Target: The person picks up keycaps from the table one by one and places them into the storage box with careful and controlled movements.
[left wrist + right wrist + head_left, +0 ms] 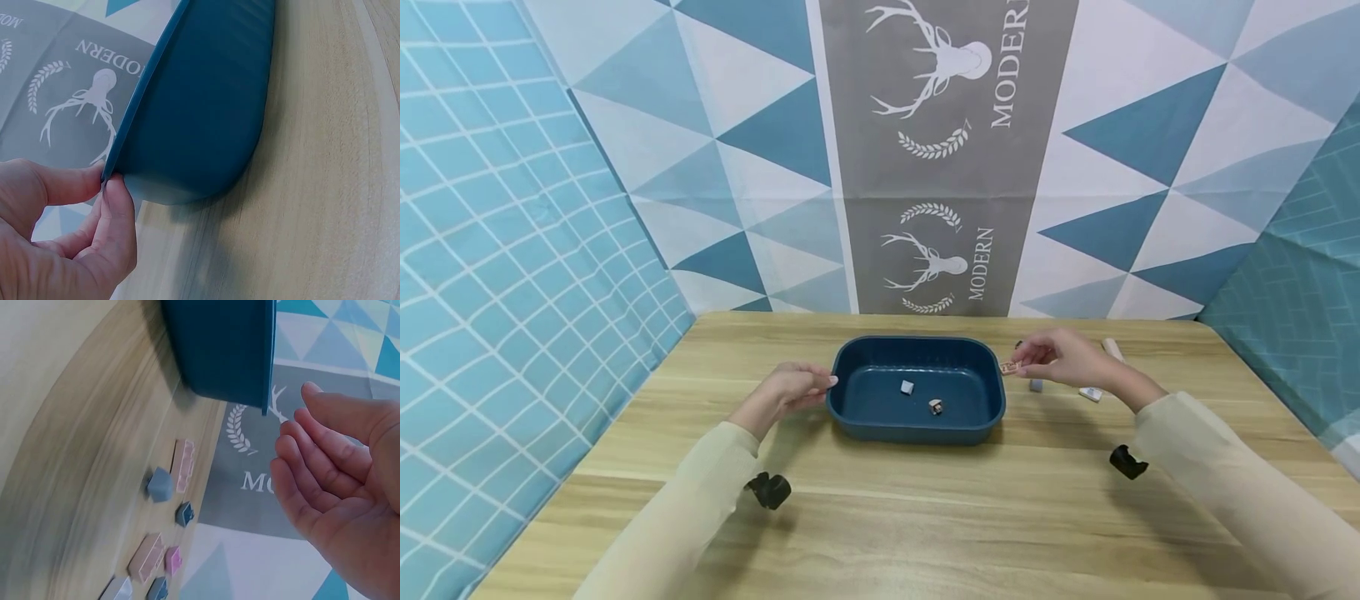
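Note:
My left hand (790, 387) pinches the rim of a dark blue rectangular basin (917, 433) at its left end, thumb on one side and fingertips on the other, as the left wrist view shows. Inside the basin lie a small pale grey piece (907, 387) and a small pinkish piece (936, 407) with dark parts. Beyond the basin's right end hovers my right hand (1060, 354), palm turned up in the right wrist view, its fingers loosely bent around nothing. Below it on the table lies a long hollow pink piece (184, 465), beside a grey-blue piece (160, 485).
More small pieces lie on the table to the right: a dark blue one (185, 514), a pink block (145, 557), a small magenta one (173, 560) and a white one (1091, 393). A patterned cloth wall (925, 183) stands behind the wooden table (917, 517).

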Action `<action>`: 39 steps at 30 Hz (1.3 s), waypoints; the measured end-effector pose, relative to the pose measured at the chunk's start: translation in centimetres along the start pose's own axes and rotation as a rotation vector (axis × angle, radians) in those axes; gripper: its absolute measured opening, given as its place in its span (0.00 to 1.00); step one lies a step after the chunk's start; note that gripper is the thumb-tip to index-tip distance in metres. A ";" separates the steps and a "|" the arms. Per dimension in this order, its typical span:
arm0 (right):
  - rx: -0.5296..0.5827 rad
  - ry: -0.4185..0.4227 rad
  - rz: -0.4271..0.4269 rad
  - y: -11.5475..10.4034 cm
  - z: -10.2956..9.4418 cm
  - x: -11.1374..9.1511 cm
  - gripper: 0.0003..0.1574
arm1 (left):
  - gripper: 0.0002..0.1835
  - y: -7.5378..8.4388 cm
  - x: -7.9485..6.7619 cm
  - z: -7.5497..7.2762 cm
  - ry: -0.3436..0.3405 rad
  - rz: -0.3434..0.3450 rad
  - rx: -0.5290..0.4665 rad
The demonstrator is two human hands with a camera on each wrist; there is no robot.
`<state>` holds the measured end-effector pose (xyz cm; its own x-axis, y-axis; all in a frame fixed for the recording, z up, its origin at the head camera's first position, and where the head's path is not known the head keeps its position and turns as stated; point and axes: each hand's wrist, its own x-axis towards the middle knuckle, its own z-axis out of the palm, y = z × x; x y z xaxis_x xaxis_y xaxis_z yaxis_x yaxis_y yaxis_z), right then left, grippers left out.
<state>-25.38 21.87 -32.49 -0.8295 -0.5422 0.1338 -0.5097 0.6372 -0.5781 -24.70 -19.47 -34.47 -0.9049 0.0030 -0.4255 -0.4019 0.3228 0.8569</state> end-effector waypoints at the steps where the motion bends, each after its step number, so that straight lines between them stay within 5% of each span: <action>1: -0.006 0.004 0.007 0.0 -0.1 -0.1 0.11 | 0.18 0.0 0.0 0.0 0.001 -0.001 0.004; 23: -0.087 0.080 -0.012 1.9 -0.3 -1.9 0.08 | 0.18 -0.2 0.1 0.0 -0.005 0.019 -0.005; 39: -0.109 0.088 0.074 3.7 -0.8 -3.2 0.10 | 0.17 -0.1 0.3 0.0 -0.009 0.016 -0.017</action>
<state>-24.83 26.36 -34.40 -0.8799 -0.4450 0.1666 -0.4646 0.7319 -0.4985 -24.90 -19.55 -34.71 -0.9101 0.0170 -0.4140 -0.3894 0.3067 0.8685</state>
